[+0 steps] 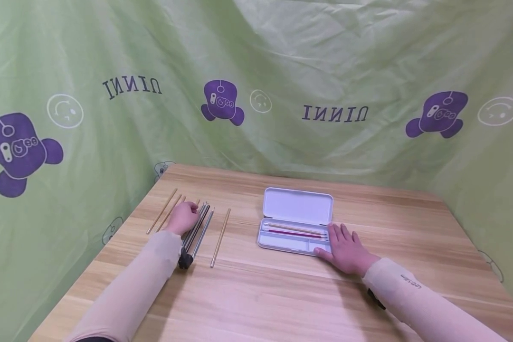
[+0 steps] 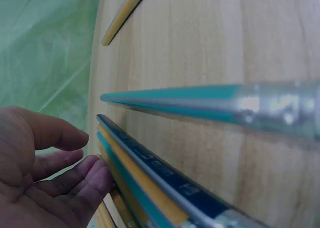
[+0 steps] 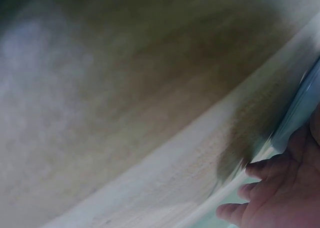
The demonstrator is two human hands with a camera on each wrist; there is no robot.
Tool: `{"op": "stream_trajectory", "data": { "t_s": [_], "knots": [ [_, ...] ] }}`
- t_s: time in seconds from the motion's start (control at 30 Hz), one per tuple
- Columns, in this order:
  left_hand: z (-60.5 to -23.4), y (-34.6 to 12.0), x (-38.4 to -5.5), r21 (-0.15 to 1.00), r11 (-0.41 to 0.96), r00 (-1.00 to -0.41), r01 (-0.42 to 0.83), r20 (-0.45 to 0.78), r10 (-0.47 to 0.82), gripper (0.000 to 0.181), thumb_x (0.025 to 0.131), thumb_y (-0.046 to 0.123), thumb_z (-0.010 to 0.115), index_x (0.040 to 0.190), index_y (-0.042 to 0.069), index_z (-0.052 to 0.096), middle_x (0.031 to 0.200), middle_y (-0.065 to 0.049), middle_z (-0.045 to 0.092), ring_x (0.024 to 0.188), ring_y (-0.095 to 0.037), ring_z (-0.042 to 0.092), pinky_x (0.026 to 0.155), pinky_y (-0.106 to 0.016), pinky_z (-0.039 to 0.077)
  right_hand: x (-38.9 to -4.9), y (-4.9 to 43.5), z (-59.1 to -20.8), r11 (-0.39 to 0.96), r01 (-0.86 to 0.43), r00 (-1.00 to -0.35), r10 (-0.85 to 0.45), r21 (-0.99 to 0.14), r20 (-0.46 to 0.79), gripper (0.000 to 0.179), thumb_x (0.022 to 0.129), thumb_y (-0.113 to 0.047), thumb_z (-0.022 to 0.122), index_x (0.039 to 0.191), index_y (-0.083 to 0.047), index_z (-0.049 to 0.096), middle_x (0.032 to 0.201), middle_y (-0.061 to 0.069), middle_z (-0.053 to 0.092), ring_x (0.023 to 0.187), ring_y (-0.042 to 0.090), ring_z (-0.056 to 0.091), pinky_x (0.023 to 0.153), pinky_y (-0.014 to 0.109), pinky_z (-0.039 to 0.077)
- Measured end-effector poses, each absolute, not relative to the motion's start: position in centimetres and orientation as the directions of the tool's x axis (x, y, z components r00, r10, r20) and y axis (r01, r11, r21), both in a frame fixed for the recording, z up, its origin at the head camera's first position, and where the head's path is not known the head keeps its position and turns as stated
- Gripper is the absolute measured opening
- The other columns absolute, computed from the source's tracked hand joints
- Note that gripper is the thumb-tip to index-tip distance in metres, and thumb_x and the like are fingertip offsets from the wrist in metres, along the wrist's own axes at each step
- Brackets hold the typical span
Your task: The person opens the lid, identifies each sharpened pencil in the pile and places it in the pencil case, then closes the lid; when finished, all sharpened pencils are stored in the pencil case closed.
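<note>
My left hand (image 1: 184, 218) is beside a close group of pencils (image 1: 202, 223) on the left of the table. In the left wrist view its thumb and fingers bend loosely with a gap between them, fingertips right at the ends of a navy pencil (image 2: 165, 170), a yellow one and a teal one. A separate teal pencil (image 2: 175, 99) lies nearer the camera. My right hand (image 1: 348, 249) rests with spread fingers on the right end of an open white pencil case (image 1: 298, 205). Inside its tray lie a red pencil (image 1: 292, 232) and a yellowish pencil (image 1: 297, 228).
A single yellowish pencil (image 1: 220, 237) lies between the group and the case. More yellowish pencils (image 1: 162, 211) lie left of my left hand, close to the table's left edge. A green printed curtain (image 1: 282, 147) hangs behind and around the wooden table (image 1: 256, 294).
</note>
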State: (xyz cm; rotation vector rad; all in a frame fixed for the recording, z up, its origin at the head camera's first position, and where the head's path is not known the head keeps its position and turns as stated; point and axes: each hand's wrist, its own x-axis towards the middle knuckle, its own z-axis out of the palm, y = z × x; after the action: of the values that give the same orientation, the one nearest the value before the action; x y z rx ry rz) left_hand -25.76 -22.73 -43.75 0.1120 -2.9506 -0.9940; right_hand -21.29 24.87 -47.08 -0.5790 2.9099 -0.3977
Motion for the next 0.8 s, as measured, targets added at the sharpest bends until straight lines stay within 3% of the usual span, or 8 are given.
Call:
{"op": "stream_trajectory", "data": {
  "t_s": [0.2,0.43,0.8],
  "knots": [
    [-43.44,-22.41,-25.67,0.54,0.839,-0.998,-0.067,-0.044,-0.052,0.042,0.092,-0.002,0.057,0.132,-0.016,0.056,0.12,-0.031,0.065,0.111,-0.045,0.063,0.095,-0.054,0.053,-21.22,24.87,-47.08,0.889,-0.36,-0.914,-0.398,-0.283,-0.085,0.105,0.101,-0.068,0.044,0.154,0.019,0.018,0.159,0.04,0.021,0.146,0.061,0.013,0.114,0.076,0.009],
    [-43.61,-22.05,-26.06,0.524,0.85,-0.998,-0.055,-0.054,-0.031,0.048,0.09,-0.009,0.056,0.138,-0.014,0.052,0.113,-0.029,0.068,0.097,-0.037,0.066,0.087,-0.051,0.056,-21.38,25.02,-47.22,0.891,-0.366,-0.915,-0.397,-0.268,-0.071,0.104,0.101,-0.068,0.044,0.153,0.019,0.019,0.158,0.041,0.022,0.146,0.061,0.014,0.114,0.077,0.01],
    [-43.77,-22.51,-26.65,0.559,0.827,-0.996,-0.066,-0.088,-0.021,0.04,0.087,-0.004,0.058,0.124,-0.018,0.06,0.119,-0.033,0.066,0.108,-0.045,0.065,0.092,-0.052,0.055,-21.31,25.11,-47.38,0.89,-0.374,-0.912,-0.404,-0.262,-0.068,0.102,0.102,-0.065,0.044,0.153,0.019,0.019,0.158,0.041,0.023,0.146,0.061,0.015,0.114,0.077,0.011]
  ]
}}
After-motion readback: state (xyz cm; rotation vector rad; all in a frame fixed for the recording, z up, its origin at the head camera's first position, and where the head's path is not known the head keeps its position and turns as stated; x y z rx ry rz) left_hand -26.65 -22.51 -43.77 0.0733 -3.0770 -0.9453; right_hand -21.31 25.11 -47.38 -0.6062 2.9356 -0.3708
